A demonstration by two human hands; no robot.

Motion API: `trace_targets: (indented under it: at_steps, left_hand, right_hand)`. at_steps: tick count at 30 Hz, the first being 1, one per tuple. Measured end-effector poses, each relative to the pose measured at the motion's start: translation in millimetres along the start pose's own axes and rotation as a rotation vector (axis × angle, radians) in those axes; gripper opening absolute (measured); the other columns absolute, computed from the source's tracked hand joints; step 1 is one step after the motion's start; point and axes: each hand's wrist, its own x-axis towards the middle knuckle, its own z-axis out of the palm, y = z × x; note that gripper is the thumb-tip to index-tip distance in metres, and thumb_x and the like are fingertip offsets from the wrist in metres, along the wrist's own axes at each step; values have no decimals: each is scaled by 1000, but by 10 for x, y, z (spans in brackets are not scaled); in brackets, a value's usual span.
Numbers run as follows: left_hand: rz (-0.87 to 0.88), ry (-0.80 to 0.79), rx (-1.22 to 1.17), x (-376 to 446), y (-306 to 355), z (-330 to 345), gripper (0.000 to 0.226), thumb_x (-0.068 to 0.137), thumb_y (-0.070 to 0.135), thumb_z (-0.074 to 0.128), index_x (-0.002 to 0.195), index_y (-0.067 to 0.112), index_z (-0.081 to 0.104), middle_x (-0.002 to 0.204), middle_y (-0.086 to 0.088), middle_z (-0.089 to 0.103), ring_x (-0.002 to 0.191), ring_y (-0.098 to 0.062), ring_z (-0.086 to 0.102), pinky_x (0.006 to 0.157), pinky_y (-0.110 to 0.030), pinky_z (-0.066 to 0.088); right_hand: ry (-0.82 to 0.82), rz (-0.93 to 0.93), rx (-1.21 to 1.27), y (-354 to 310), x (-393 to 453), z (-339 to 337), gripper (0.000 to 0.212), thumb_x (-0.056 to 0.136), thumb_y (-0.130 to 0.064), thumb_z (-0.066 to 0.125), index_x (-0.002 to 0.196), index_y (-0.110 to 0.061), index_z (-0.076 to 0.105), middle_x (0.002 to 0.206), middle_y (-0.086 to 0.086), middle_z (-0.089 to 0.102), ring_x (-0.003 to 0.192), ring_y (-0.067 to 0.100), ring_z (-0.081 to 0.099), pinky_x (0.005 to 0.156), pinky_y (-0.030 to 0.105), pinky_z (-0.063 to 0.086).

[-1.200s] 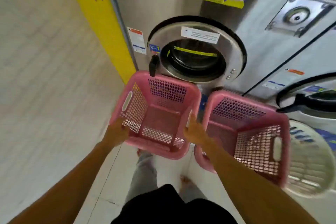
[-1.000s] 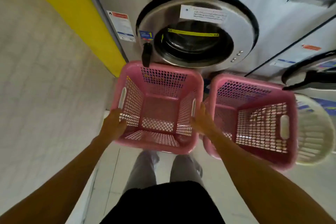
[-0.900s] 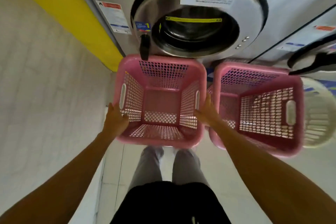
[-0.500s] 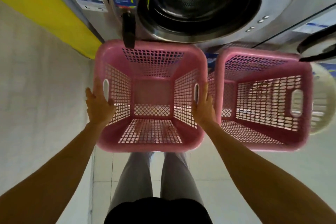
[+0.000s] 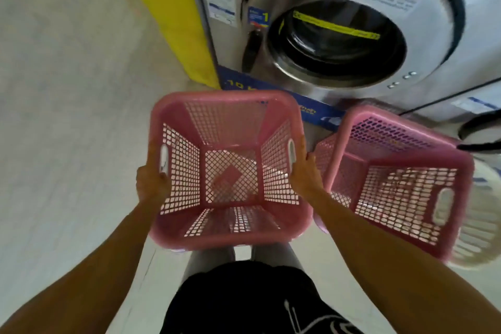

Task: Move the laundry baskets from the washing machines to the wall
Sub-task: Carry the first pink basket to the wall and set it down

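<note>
An empty pink mesh laundry basket is held up in front of me, clear of the washing machine behind it. My left hand grips its left handle slot and my right hand grips its right handle slot. A second pink basket stands to the right, tilted, just beside my right hand. A white round basket sits behind the second basket's right side, partly hidden by it.
The washer door is open, showing the dark drum. A yellow panel edges the machine on the left. A pale tiled wall fills the left side. A second machine shows at the right edge. My legs stand on the white floor tiles below.
My hands have closed on the left basket's handles and lifted it back from the machine. The blue strip below the washer door now shows. The view has tilted.
</note>
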Motion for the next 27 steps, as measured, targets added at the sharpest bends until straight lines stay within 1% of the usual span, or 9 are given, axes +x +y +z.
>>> trace_targets:
  at_steps: [3, 6, 8, 11, 14, 19, 22, 24, 27]
  left_hand:
    - [-63, 64, -67, -477, -341, -155, 90, 90, 11, 56, 152, 50, 5, 82, -13, 66, 67, -32, 66, 61, -38, 56]
    - [-112, 185, -142, -935, -600, -306, 99, 85, 4, 56, 153, 51, 2, 76, -13, 64, 63, -31, 63, 59, -41, 57]
    - [-158, 268, -183, -1167, -772, -359, 103, 82, 1, 56, 154, 50, 0, 70, -13, 61, 57, -29, 61, 56, -42, 58]
    - [-257, 389, -229, -1573, -1063, -379, 103, 83, 0, 56, 155, 49, 1, 68, -15, 61, 54, -29, 60, 51, -39, 56]
    - [-394, 478, -319, -2126, -1345, -324, 97, 82, -4, 52, 156, 43, 9, 67, -16, 61, 51, -24, 56, 46, -31, 48]
    - [-590, 591, -442, -3205, -1796, -137, 95, 88, 4, 53, 152, 54, 6, 68, -10, 62, 54, -24, 62, 42, -28, 49]
    - [-718, 632, -461, -3983, -2073, 88, 99, 87, 3, 52, 149, 60, 1, 72, -14, 64, 55, -27, 64, 45, -37, 55]
    - [-812, 674, -505, -4547, -2242, 247, 100, 88, 3, 52, 148, 63, -2, 72, -15, 63, 55, -29, 65, 46, -41, 58]
    - [-924, 702, -542, -5287, -2425, 418, 94, 92, 10, 54, 149, 61, 0, 72, -14, 63, 54, -25, 62, 44, -37, 54]
  right_hand:
    - [-57, -117, -39, -171, -133, -15, 107, 91, 9, 52, 162, -36, -14, 131, 24, 46, 87, 36, 57, 71, 39, 43]
    - [-71, -215, -48, -387, -193, 48, 112, 92, 3, 57, 158, -45, -19, 127, 23, 48, 90, 36, 60, 76, 45, 51]
    - [-55, -297, -74, -522, -145, 159, 109, 92, -6, 61, 158, -49, -15, 116, 23, 55, 90, 41, 64, 81, 53, 55]
    - [-48, -453, -118, -809, -164, 304, 98, 95, -16, 60, 160, -48, -5, 103, 25, 62, 80, 40, 66, 74, 53, 58]
    - [-95, -564, -210, -1134, -485, 380, 78, 104, -22, 48, 160, -48, 0, 114, 26, 60, 91, 43, 67, 80, 49, 56]
    - [-146, -846, -383, -1316, -1192, 699, 86, 98, -18, 50, 163, -39, -1, 129, 25, 56, 98, 44, 65, 76, 44, 51]
    - [-192, -950, -454, -1269, -1766, 961, 86, 99, -18, 51, 163, -40, -1, 116, 26, 58, 79, 38, 64, 59, 29, 42]
    - [-244, -1024, -445, -1175, -2242, 1138, 77, 104, -29, 48, 163, -42, 1, 104, 24, 60, 59, 21, 56, 45, 22, 34]
    - [-306, -1126, -449, -985, -2776, 1415, 76, 104, -35, 46, 160, -50, -3, 91, 21, 59, 55, 20, 60, 39, 21, 38]
